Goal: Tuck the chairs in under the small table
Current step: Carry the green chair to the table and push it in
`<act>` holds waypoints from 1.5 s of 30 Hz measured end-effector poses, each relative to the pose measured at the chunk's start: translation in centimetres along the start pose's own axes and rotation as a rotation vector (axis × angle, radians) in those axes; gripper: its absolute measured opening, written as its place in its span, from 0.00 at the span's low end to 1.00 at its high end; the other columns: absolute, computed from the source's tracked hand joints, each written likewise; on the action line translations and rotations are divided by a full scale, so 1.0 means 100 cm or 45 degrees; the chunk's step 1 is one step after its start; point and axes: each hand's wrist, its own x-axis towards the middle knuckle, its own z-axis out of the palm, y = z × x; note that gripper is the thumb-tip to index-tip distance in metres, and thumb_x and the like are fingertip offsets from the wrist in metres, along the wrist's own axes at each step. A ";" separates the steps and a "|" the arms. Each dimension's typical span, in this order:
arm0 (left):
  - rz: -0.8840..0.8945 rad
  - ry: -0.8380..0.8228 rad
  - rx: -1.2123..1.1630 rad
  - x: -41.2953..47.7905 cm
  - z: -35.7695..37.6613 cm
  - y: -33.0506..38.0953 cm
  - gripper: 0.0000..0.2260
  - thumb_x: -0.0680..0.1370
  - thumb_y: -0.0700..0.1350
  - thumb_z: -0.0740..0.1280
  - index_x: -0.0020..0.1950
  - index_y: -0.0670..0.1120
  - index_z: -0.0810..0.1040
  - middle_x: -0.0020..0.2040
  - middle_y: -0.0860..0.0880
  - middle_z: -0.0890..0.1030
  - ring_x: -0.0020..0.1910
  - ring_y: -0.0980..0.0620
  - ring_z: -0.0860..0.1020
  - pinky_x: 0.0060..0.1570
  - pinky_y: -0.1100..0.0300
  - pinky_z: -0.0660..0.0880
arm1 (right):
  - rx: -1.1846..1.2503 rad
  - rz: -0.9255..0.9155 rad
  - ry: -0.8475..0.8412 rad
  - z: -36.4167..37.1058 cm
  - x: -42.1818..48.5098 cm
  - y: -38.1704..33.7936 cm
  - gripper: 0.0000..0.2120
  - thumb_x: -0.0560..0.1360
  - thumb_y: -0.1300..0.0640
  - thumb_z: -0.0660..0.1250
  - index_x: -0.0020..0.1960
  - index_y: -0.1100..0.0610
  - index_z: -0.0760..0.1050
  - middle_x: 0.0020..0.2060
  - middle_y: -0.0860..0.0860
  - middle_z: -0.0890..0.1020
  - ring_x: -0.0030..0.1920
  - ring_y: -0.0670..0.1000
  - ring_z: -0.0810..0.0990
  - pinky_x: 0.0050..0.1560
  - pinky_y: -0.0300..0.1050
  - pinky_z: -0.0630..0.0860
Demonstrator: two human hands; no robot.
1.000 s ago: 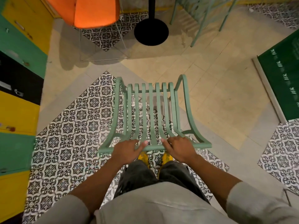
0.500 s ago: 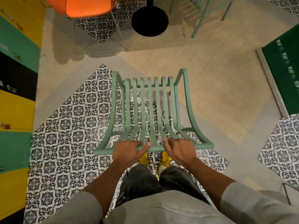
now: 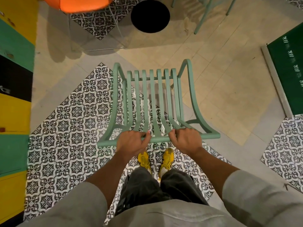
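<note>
Far left: wall of lockers [image 3: 14, 89] in yellow, green and black panels, running down the frame edge. Top left, orange chair [image 3: 82, 4] on a thin wire frame, partly cut off by the frame, standing on beige floor with a patch of patterned tile under it. Just right of it, the round black table base [image 3: 150, 16] with its post going up out of view; table top not visible. Floor between that base and the green chair is bare beige tile.

Centre: green slatted chair [image 3: 154, 102], seen from above and behind, front edge pointing toward the black base but well apart from it. It sits half on the black-and-white patterned tiles [image 3: 65, 122], half on beige.

Left hand [image 3: 132, 142] wrapped around the chair's top back rail, left of middle, grip closed on it. Right hand [image 3: 186, 140] on the same rail just right of middle, fingers curled over, also clamped. Hands near each other, a short stretch of rail between them. Yellow shoes [image 3: 155, 161] directly below the rail, dark trousers, grey sleeves.

Top right: legs of a second green chair [image 3: 206, 12], mostly cut off. Far right: dark green board [image 3: 288, 71] with pale markings, grey edge.
</note>
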 end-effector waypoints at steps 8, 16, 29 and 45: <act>0.147 -0.055 0.035 0.028 -0.004 -0.005 0.31 0.80 0.62 0.40 0.58 0.53 0.80 0.38 0.51 0.81 0.32 0.47 0.71 0.31 0.58 0.64 | -0.039 0.037 0.085 -0.006 0.023 0.009 0.26 0.80 0.42 0.55 0.27 0.53 0.66 0.19 0.47 0.64 0.20 0.49 0.60 0.28 0.37 0.49; -0.094 0.044 -0.105 0.087 -0.010 -0.011 0.33 0.83 0.67 0.44 0.47 0.50 0.83 0.30 0.49 0.77 0.32 0.47 0.76 0.31 0.59 0.75 | 0.035 0.063 0.221 -0.024 0.079 0.021 0.26 0.82 0.44 0.57 0.29 0.54 0.75 0.20 0.46 0.63 0.21 0.54 0.70 0.28 0.40 0.67; -0.134 0.094 -0.054 0.180 -0.023 -0.025 0.35 0.83 0.68 0.47 0.29 0.47 0.73 0.25 0.51 0.71 0.29 0.49 0.72 0.27 0.60 0.67 | -0.015 0.044 0.316 -0.042 0.163 0.046 0.20 0.81 0.46 0.60 0.32 0.52 0.75 0.24 0.52 0.72 0.29 0.55 0.68 0.30 0.42 0.63; -0.087 0.264 0.025 0.295 -0.039 -0.034 0.31 0.84 0.66 0.49 0.33 0.48 0.76 0.31 0.50 0.75 0.34 0.48 0.74 0.29 0.61 0.70 | -0.114 0.014 0.459 -0.067 0.270 0.086 0.23 0.82 0.45 0.58 0.35 0.54 0.82 0.29 0.52 0.81 0.34 0.56 0.76 0.34 0.45 0.60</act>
